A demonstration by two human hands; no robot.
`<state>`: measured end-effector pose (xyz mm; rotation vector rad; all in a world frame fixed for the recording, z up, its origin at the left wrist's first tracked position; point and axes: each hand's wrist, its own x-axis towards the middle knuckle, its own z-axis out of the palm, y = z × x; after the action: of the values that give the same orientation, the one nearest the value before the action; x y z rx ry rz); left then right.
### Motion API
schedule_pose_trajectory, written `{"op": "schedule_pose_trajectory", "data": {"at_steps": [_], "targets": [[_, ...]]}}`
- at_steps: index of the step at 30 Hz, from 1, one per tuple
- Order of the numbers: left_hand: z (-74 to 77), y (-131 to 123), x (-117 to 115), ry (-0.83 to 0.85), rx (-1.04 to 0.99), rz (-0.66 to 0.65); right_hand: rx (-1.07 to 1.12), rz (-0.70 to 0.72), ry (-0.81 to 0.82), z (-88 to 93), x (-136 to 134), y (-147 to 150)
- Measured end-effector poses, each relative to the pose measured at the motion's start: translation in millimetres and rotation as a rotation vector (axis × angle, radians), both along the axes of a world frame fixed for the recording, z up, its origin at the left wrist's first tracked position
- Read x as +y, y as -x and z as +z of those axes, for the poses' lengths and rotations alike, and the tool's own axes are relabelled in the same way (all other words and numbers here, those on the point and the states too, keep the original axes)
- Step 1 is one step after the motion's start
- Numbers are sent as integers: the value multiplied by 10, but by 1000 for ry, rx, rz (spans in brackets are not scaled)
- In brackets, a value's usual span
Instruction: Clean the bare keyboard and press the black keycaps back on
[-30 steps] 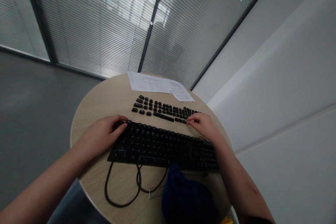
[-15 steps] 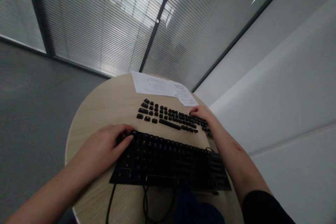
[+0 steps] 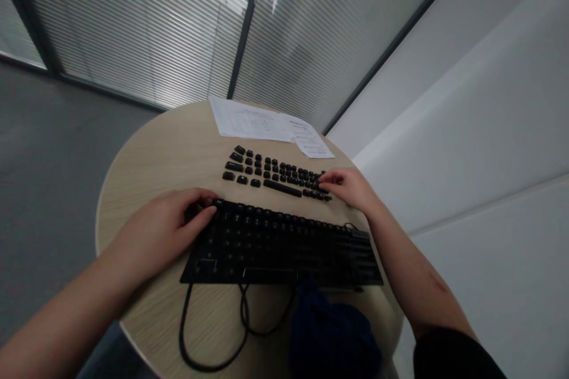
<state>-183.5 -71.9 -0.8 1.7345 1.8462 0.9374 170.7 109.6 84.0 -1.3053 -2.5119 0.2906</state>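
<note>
Since before, the right hand (image 3: 352,187) has moved nearer the long black plastic keyboard (image 3: 284,249) on the round wooden counter (image 3: 146,160), nearly closed by loose black keycaps (image 3: 282,188); no telling if it holds one. The left hand (image 3: 166,219) pinches the keyboard's corner. Far keys are on; nearer rows look bare.

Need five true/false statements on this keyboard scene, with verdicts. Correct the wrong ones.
1. The left hand is at the far left corner of the keyboard. True.
2. The papers lie beyond the loose keys. True.
3. The right hand is on the papers. False: it is at the right part of the loose keys.
4. The space bar is fitted on the keyboard. False: it lies on the table with the loose keys.
5. The dark blue bundle is on the keyboard's near side. True.
</note>
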Motion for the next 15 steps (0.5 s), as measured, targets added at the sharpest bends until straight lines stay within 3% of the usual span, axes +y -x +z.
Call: {"op": "schedule_pose_trajectory", "data": {"at_steps": [3,6,11,15], "targets": [[18,-6,-2,33,5,15,-16,95,24,-44,-566,-155],[27,-14,3,45,17,33,-31,113,43,-194,-871,-308],[35,-28,2,44,29,42,46,81,39,-434,-1003,-412],[16,-21,9,47,59,46,93,14,100,-489,-1007,-352]]}}
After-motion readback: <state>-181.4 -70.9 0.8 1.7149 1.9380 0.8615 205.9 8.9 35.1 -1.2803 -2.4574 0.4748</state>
